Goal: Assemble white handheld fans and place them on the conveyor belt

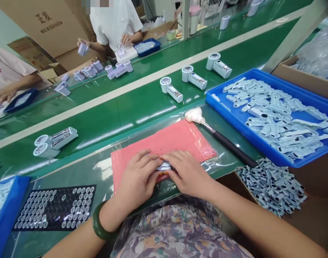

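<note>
My left hand [138, 178] and my right hand [187, 173] meet over a pink pad [150, 141]. Between their fingertips they grip a small pale-blue and silvery plastic part [165, 166], mostly covered by the fingers, so its full shape cannot be made out. Fingers of both hands are bent and closed on it. A green bangle [99, 220] circles my left wrist. Beyond the pad's right corner lies a hammer [225, 141] with a black grip, its head wrapped in white material.
A blue tray [231, 107] of pale-blue strips is at right, above a cardboard box [244, 182] of small parts. Pale-blue round-headed devices [171, 89] stand on the green conveyor [121, 111]. A black sheet of round stickers [56, 208] lies left. Co-workers sit opposite.
</note>
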The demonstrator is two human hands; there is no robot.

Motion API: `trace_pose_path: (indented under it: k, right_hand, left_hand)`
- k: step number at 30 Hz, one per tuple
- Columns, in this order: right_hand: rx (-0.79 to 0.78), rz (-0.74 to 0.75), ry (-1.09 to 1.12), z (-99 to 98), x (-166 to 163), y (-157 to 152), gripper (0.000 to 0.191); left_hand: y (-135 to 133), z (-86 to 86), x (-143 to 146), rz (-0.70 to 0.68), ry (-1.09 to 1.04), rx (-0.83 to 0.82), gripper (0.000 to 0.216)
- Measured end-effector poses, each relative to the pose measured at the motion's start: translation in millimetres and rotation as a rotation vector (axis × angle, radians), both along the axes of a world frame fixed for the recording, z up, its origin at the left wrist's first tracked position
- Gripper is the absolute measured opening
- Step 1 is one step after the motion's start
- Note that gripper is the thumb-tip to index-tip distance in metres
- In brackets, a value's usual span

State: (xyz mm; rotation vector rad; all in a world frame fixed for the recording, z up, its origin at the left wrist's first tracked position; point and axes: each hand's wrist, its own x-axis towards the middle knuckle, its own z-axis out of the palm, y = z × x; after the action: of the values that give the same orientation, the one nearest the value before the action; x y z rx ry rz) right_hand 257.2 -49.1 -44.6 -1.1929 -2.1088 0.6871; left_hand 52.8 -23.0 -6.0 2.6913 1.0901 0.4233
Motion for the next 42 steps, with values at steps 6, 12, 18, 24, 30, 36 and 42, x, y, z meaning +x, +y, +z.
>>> trace_pose_path:
  k: [6, 12, 18, 24, 30, 36, 42]
  right_hand:
    - [-0.011, -0.007, 0.039, 1.4, 1, 0, 0.039]
    - [-0.039, -0.021, 0.099, 6.5, 2, 0, 0.036]
    - [-0.090, -0.027, 0.149, 4.1, 1, 3, 0.034]
    - [-0.003, -0.191, 0.145, 20.0, 33, 7, 0.039]
    - [0.175, -0.666, -0.268, 41.6, 127, 26, 0.025]
    - [0.010, -0.826, -0.781, 32.2, 191, 68, 0.025]
    - [0.018, -0.753, -0.858, 19.8, 206, 104, 0.027]
  left_hand:
    - [-1, 4.1, 2, -0.001, -0.007, -0.054, 0.023]
    - [-3, 4.8, 5, 0.059, -0.098, -0.088, 0.021]
    - [-1, 4.9, 5, 0.036, -0.010, -0.072, 0.024]
    - [35, 17.8, -10, -0.135, 0.241, 0.133, 0.021]
    - [178, 38.2, -28, -0.156, 0.312, 0.469, 0.025]
    - [289, 26.6, -35, 0.120, 0.455, 0.511, 0.048]
    - [297, -8.3, -90, 0.145, 0.429, 0.309, 0.052]
